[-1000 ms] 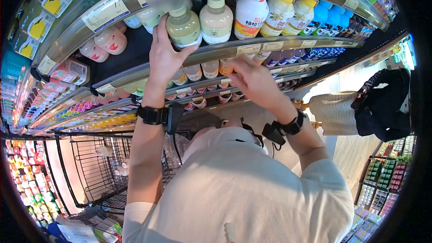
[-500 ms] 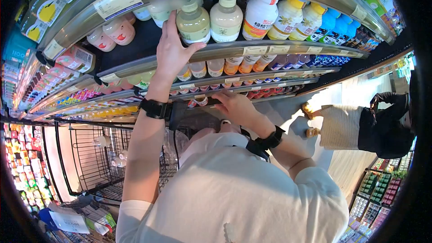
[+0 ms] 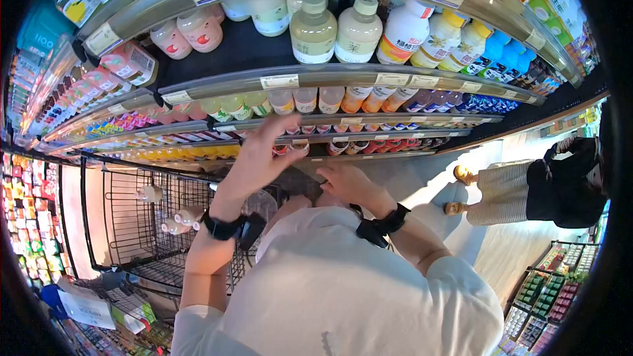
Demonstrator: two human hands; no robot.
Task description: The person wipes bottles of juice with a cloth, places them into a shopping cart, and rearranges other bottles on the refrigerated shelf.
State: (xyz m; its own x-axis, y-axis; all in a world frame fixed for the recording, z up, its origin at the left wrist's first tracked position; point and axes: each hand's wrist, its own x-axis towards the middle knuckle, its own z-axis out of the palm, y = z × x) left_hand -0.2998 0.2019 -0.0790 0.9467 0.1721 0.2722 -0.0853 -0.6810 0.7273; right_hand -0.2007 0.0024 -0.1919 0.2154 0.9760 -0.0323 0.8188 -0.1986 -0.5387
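My left hand (image 3: pixel 260 158) is in front of the lower shelves with its fingers apart and nothing in it. Above it on the upper shelf stand a greenish bottle (image 3: pixel 313 31) and a paler bottle (image 3: pixel 358 31), side by side and upright. My right hand (image 3: pixel 353 184) is near my body, its fingers loosely bent, and no object shows in it. A row of small bottles (image 3: pixel 305 100) stands on the shelf just above my left hand.
A wire shopping cart (image 3: pixel 142 224) with several bottles (image 3: pixel 177 224) in it stands at the left. Another person (image 3: pixel 527 188) stands in the aisle at the right. A shelf edge (image 3: pixel 343 78) with price tags runs across the front.
My left hand has let go of the greenish bottle and come down from the upper shelf. That bottle still stands there. My right hand has shifted slightly, and the view has moved.
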